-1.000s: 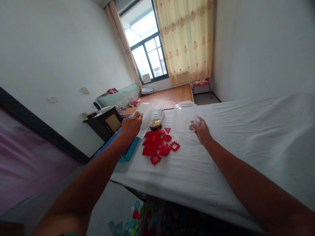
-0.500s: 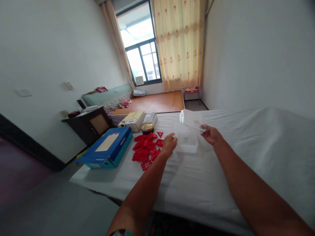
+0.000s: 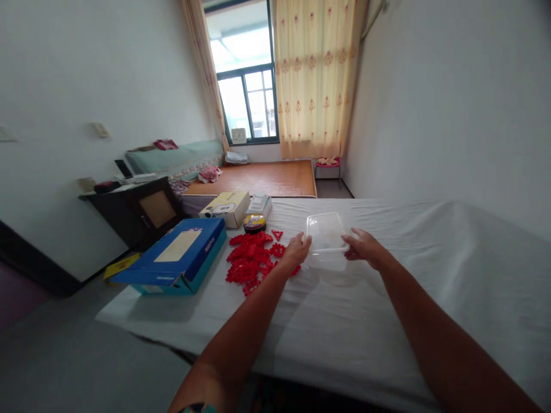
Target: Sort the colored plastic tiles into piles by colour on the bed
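Observation:
A clear plastic container (image 3: 327,262) stands on the white-covered table, and its translucent lid (image 3: 326,229) lies over the top. Whether the lid is pressed fully down I cannot tell. My left hand (image 3: 297,248) grips the container's left side near the rim. On the opposite side, my right hand (image 3: 364,248) has its fingers closed on the lid's right edge. A spread of red plastic pieces (image 3: 249,258) lies just left of my left hand, partly hidden behind that forearm.
A blue cardboard box (image 3: 181,252) sits at the table's left. Behind the red pieces are a round tin (image 3: 255,223), a cream box (image 3: 228,207) and a white box (image 3: 259,203). Beyond the white-sheeted table (image 3: 361,327) is a bed (image 3: 275,178).
The lid, tilted up in my right hand before, has come down flat over the container. My right hand has lowered with it, while my left hand stays at the container's left side.

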Motion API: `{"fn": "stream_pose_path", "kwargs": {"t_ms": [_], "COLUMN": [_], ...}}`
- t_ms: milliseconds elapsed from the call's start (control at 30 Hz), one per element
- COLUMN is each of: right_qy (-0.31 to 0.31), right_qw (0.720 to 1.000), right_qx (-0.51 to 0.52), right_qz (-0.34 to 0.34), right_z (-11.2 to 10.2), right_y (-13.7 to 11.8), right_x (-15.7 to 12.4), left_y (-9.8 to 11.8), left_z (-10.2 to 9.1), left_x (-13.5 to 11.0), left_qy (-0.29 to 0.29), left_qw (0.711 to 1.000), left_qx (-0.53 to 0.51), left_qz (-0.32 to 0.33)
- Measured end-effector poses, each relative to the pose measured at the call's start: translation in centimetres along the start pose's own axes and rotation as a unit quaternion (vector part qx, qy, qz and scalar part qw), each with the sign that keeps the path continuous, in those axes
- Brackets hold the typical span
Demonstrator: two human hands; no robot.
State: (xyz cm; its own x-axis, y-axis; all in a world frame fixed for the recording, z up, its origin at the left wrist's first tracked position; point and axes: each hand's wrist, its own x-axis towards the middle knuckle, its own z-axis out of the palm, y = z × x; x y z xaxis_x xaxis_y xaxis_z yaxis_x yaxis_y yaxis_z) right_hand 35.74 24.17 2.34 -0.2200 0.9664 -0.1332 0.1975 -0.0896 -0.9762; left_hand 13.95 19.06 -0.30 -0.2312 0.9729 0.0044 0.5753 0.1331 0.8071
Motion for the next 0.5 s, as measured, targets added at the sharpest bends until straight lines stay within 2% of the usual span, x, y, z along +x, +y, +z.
{"fn": "stream_pose_path", "kwargs": {"t_ms": [100, 200, 333, 500], "right_qy": [0.023, 0.023, -0.04, -0.042], "right_qw": [0.977, 0.96, 0.982, 0.997], "right_qx": [-0.212, -0.279, -0.177, -0.039], "right_qz": [-0.028, -0.02, 0.045, 0.045], "right_z": [-1.0, -1.4, -0.3, 1.7], "right_y": [0.3, 1.0, 2.0, 1.2], "right_x": [-0.3, 0.0, 0.0, -0.5], "left_y": [-0.3, -0.4, -0.5, -1.2], "left_z": [0.2, 0.5, 0.8, 0.4], "left_x": [-0.1, -0.3, -0.8, -1.2], "left_qy": [-0.003, -0.011, -0.03, 0.014], "left_qw": [1.0, 1.0, 0.999, 0.999], "left_qx": [0.015, 0.024, 0.019, -0.027], "left_qz": [0.0, -0.002, -0.013, -0.011]}}
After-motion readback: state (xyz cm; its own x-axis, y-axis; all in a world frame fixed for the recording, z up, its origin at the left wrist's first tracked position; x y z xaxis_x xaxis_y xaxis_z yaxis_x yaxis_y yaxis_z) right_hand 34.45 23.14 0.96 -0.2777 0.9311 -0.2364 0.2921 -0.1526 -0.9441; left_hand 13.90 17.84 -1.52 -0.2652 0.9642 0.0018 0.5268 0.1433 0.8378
